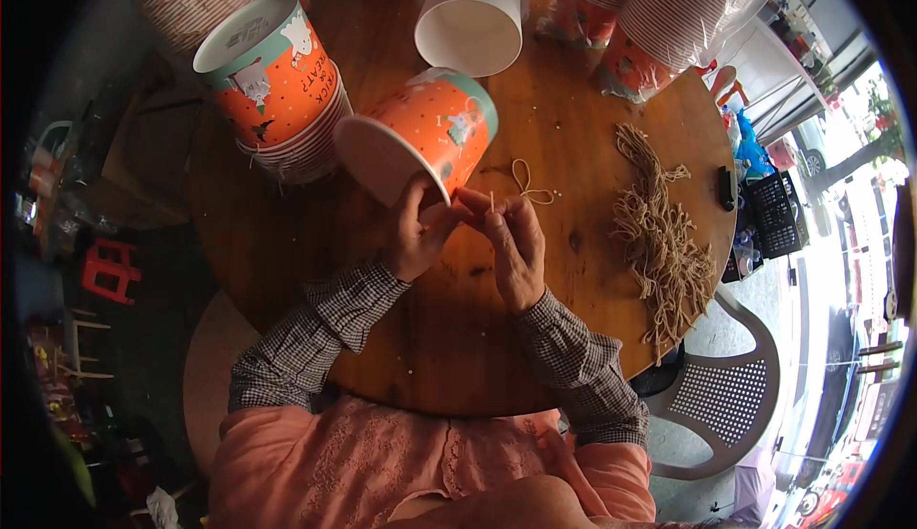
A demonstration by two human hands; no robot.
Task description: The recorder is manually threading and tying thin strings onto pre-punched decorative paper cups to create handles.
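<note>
An orange paper bucket (pixel 435 133) with a green base band and cartoon prints lies tilted on its side, its white mouth facing left and toward me. My left hand (pixel 413 233) grips its rim, thumb and fingers closed at the edge. Just to the right, the fingers of my right hand (pixel 516 247) are pinched on the end of a thin pale cord (pixel 492 201), close beside the rim. Beyond that hand a loop of cord (pixel 525 183) rests on the wooden table (pixel 573 338). Where the cord meets the bucket is hidden by my fingers.
A loose bundle of tan cords (pixel 669 233) spreads along the table's right side. An upside-down stack of orange buckets (pixel 277 80) stands at the left. White buckets (pixel 468 37) and wrapped stacks (pixel 669 13) line the far side. A perforated chair (pixel 721 395) is at the right.
</note>
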